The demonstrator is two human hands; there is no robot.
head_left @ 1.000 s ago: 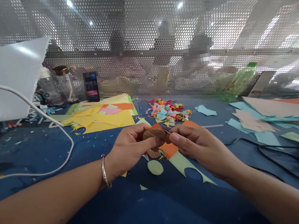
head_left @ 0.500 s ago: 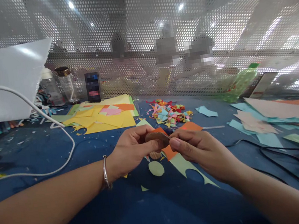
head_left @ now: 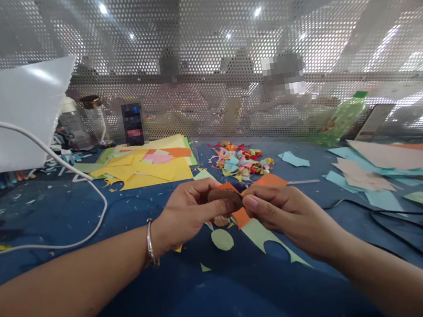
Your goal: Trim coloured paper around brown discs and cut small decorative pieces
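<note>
My left hand (head_left: 188,212) and my right hand (head_left: 279,212) meet above the blue table (head_left: 146,306), both pinching a small brown paper piece (head_left: 223,196) between thumbs and fingers. A silver bangle (head_left: 149,243) is on my left wrist. Right under the hands lie an orange paper piece (head_left: 268,180), a pale green paper circle (head_left: 222,239) and a pale green strip with curved cut-outs (head_left: 265,235).
Yellow sheets (head_left: 149,170) lie at back left, a heap of coloured scraps (head_left: 239,160) behind the hands, large sheets (head_left: 395,163) at right. A white cable (head_left: 80,183) runs left, black cables (head_left: 395,216) right. Bottles (head_left: 71,124) and a perforated screen (head_left: 218,46) stand behind; people sit beyond it.
Both hands have stayed pinched on the brown piece, turning it slightly flatter; the view has shifted a little.
</note>
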